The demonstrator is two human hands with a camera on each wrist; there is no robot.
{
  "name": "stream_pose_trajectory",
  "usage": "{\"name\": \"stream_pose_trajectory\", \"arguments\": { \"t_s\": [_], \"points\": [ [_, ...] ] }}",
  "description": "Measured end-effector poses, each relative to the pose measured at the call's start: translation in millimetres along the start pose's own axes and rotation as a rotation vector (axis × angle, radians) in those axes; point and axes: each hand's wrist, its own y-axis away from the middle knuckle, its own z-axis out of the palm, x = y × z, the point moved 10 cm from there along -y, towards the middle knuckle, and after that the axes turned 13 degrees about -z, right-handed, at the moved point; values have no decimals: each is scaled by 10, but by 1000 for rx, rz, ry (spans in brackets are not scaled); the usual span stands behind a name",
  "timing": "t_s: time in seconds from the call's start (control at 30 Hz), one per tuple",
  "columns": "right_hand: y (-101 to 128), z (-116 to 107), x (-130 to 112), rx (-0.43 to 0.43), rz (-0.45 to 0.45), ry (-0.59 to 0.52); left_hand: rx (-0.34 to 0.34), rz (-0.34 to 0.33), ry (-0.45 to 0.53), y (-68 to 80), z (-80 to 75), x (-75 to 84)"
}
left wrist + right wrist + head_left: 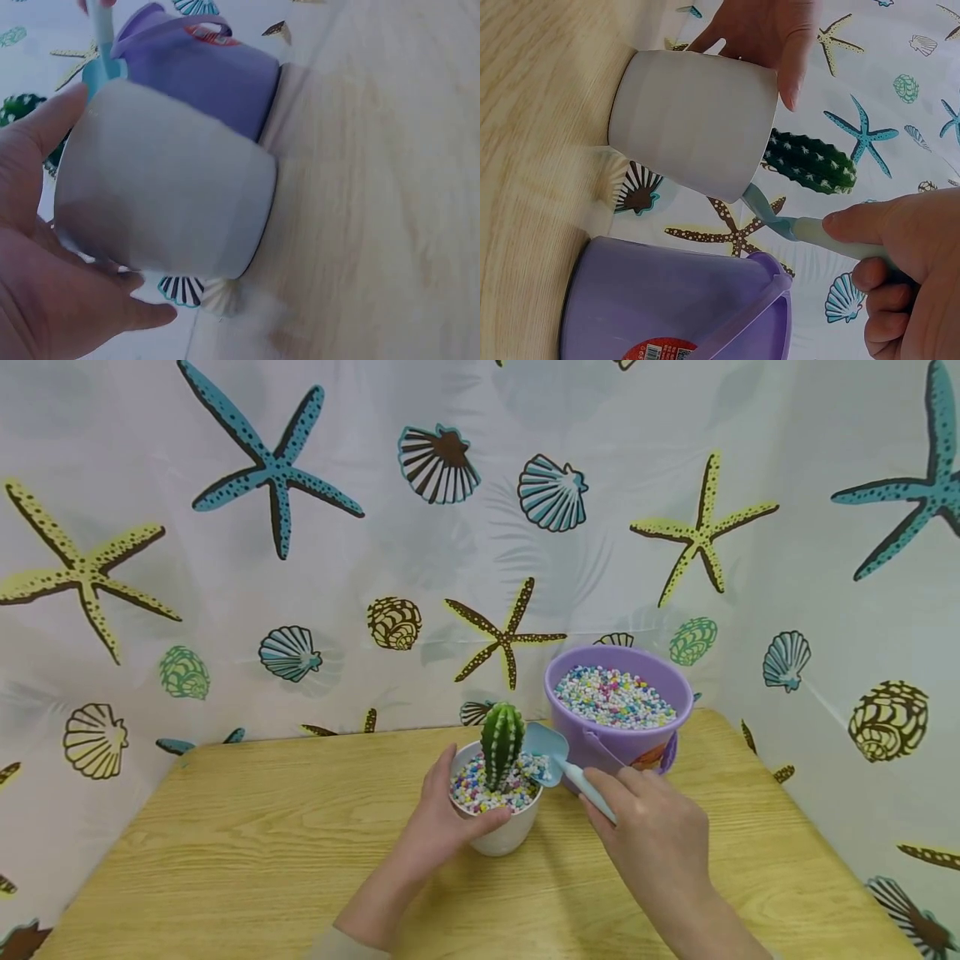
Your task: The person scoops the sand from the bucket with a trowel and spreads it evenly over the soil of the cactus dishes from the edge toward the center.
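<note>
My left hand (442, 814) holds a white flower pot (512, 833) round its left side, thumb along the front rim. In the pot a green ribbed cactus (501, 745) stands upright among multicoloured pebbles (476, 789). With my right hand (660, 827) I grip the handle of a light blue toy shovel (592, 792). Its scoop, with some pebbles in it, is tilted at the pot's right rim, beside the cactus. In the right wrist view the thumb lies along the shovel handle (832, 238), fingers curled beneath. The pot's base rests on the table.
A purple bucket (573, 739) filled with similar pebbles (615, 697) stands just behind and right of the pot, its handle hanging down in front. The wooden table (262, 835) ends at a curtain (420, 552) with starfish and shells, which also covers both sides.
</note>
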Motion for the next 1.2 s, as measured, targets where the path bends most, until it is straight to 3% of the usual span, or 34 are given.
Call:
{"name": "stream_pose_trajectory", "arguments": {
  "t_s": [0.17, 0.4, 0.53, 0.87, 1.1, 1.2],
  "points": [
    [-2, -1, -13, 18, -9, 12, -62, -22, 28, -20, -13, -8],
    [7, -2, -30, 35, -14, 13, 35, -3, -59, 56, 38, 21],
    [5, -3, -43, 43, -20, 12, 49, -17, -97, 106, 33, 40],
    [6, -1, -38, 38, -19, 18, -97, -40, -63, 29, 10, 47],
    [12, 9, -25, 34, -7, 27, 3, 7, -105, 65, 36, 76],
    [16, 10, -21, 36, -3, 28, 17, -1, -111, 77, 62, 73]
  ]
}}
